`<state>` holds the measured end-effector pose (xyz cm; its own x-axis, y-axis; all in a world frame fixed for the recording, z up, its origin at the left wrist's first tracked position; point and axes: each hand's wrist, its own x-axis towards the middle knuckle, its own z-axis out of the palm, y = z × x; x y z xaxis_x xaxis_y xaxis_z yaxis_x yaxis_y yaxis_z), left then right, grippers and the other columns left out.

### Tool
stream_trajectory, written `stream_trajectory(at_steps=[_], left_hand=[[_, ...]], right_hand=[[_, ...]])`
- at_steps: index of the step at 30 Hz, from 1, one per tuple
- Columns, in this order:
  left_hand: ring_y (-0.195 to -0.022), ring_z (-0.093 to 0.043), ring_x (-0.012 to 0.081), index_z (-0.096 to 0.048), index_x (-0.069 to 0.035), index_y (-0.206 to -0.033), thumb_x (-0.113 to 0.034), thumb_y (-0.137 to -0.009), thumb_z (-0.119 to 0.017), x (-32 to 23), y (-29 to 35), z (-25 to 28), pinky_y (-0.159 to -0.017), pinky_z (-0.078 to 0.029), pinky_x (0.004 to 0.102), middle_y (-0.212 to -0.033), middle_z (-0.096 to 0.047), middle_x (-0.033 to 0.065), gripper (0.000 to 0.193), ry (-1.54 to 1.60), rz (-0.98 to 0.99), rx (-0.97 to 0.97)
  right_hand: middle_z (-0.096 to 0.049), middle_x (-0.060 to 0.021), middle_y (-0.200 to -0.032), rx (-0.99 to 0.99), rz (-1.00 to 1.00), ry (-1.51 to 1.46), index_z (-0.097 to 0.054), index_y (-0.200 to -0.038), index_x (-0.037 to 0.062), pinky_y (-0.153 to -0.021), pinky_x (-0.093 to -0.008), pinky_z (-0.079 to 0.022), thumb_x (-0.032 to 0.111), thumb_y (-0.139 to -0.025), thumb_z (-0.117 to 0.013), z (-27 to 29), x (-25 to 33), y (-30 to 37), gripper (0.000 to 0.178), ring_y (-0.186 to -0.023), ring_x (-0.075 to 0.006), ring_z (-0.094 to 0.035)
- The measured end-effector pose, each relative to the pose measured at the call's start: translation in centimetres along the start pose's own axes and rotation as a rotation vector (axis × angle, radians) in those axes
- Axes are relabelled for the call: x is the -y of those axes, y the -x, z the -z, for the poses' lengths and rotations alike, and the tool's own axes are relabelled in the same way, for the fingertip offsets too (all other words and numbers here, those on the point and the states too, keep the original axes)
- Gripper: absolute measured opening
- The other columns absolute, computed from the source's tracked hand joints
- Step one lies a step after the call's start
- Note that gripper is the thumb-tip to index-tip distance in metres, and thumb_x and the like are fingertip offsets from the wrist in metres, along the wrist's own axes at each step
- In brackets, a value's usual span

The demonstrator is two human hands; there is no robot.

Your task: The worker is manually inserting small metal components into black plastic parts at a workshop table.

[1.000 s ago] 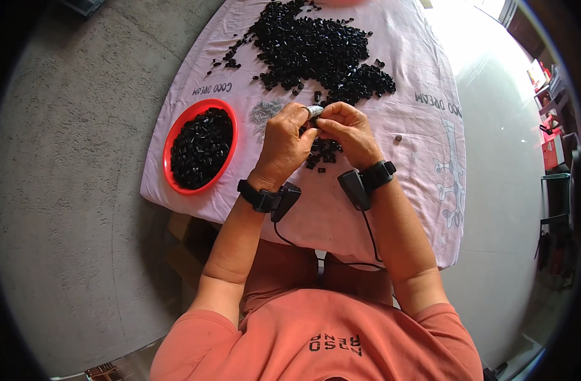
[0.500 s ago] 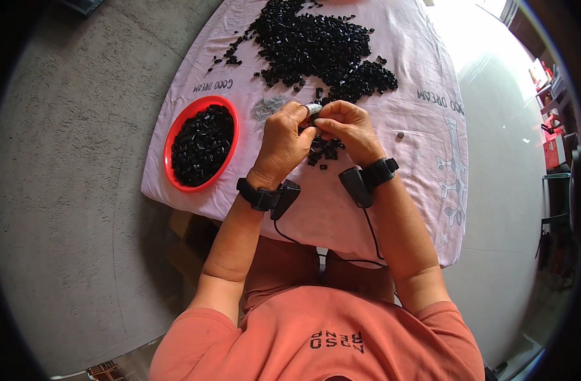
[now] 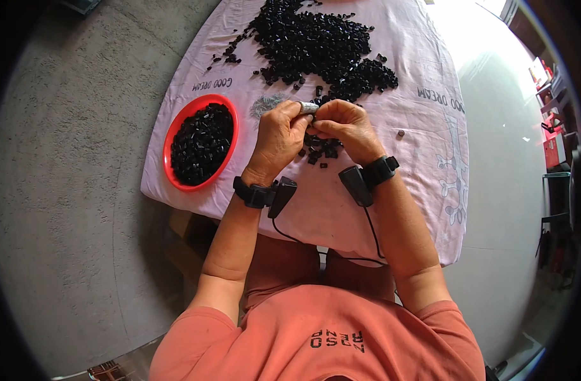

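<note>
My left hand (image 3: 276, 138) and my right hand (image 3: 347, 131) meet above the cloth, fingertips pinched together. Between them is a small black plastic piece (image 3: 313, 118), mostly hidden by the fingers. Pale wrapping, like tape (image 3: 309, 108), covers a left fingertip. Just beneath the hands lie several loose black pieces (image 3: 328, 152) of the same look. Beyond them spreads a big heap of black pieces (image 3: 322, 47). To the left of my left hand stands a round red basin (image 3: 168, 151) filled with similar black pieces.
A pink printed cloth (image 3: 417, 190) covers the table. One lone dark piece (image 3: 401, 133) lies right of my right hand. Black straps with small boxes (image 3: 282, 197) sit on both wrists, joined by a cable (image 3: 370, 232). Shelves with red items (image 3: 554, 152) stand at far right.
My left hand has shifted slightly, its wrapped finger now stretched straighter toward the right fingertips. The right hand stays nearly in place, and the basin and heap look the same.
</note>
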<state>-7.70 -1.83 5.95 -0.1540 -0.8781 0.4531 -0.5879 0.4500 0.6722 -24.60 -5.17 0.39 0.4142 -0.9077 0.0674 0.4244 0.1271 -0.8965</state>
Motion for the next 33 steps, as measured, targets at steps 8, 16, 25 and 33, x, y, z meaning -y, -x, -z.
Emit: stream_trajectory(at_steps=[8, 16, 25, 33], left_hand=[[-0.078, -0.068, 0.0348, -0.068, 0.002, -0.094, 0.002, -0.085, -0.065, 0.3, 0.1, 0.1, -0.067, -0.053, 0.0389, -0.086, -0.068, 0.0175, 0.009, -0.037, 0.009, 0.004], [-0.076, -0.067, 0.0355, -0.069, 0.002, -0.092, 0.002, -0.085, -0.065, 0.5, 0.2, -0.1, -0.065, -0.052, 0.0393, -0.084, -0.067, 0.0171, 0.009, -0.090, -0.044, -0.010], [-0.069, -0.066, 0.0177, -0.068, 0.003, -0.092, 0.000, -0.088, -0.065, 0.6, 0.4, 0.0, -0.062, -0.051, 0.0312, -0.081, -0.066, 0.0119, 0.006, 0.051, 0.126, -0.026], [-0.071, -0.067, 0.0169, -0.069, 0.002, -0.094, -0.001, -0.089, -0.065, 0.9, 0.6, -0.2, -0.064, -0.052, 0.0301, -0.082, -0.067, 0.0112, 0.007, 0.104, 0.147, -0.045]], right_hand=[[-0.070, -0.0073, -0.094, 0.026, 0.013, 0.080, -0.064, -0.098, -0.0013, -0.076, -0.0251, -0.059, -0.006, -0.088, -0.067, -0.2, -0.1, -0.1, 0.012, -0.085, -0.0143, -0.071], [-0.070, -0.0077, -0.094, 0.024, 0.015, 0.098, -0.064, -0.099, -0.0011, -0.076, -0.0252, -0.059, -0.006, -0.088, -0.067, 0.0, -0.5, -0.2, 0.013, -0.085, -0.0150, -0.072], [-0.071, -0.0085, -0.098, 0.008, -0.080, -0.070, -0.065, -0.105, 0.0009, -0.078, -0.0261, -0.060, 0.000, -0.090, -0.069, 0.1, -0.1, 0.0, 0.016, -0.090, -0.0194, -0.073], [-0.071, -0.0088, -0.098, 0.030, -0.136, -0.078, -0.065, -0.106, 0.0003, -0.077, -0.0255, -0.059, 0.003, -0.092, -0.068, 0.2, 0.1, 0.2, 0.015, -0.089, -0.0191, -0.073]])
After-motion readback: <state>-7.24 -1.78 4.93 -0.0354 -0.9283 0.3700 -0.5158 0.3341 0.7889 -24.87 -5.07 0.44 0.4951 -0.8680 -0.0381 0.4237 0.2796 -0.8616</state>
